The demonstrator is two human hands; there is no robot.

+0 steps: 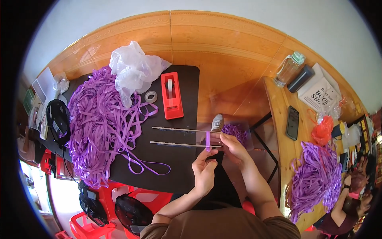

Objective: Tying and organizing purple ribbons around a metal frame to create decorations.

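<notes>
Two thin metal rods (pixel 175 129) lie side by side, reaching past the right edge of the black table (pixel 147 175). A short length of purple ribbon (pixel 207 142) crosses from one rod to the other near their right ends. My left hand (pixel 204 172) is closed, its thumb and fingertips pinching at the ribbon's near end. My right hand (pixel 234 148) is closed at the right ends of the rods, thumb on top; what its fingers grip is hidden.
On the black table are a large purple ribbon heap (pixel 99 123), a plastic bag (pixel 135 65), a red tape dispenser (pixel 172 95) and a tape roll (pixel 151 96). A wooden table (pixel 280 119) at right bears more ribbon (pixel 316 179), a phone (pixel 292 122) and a bottle (pixel 288 69).
</notes>
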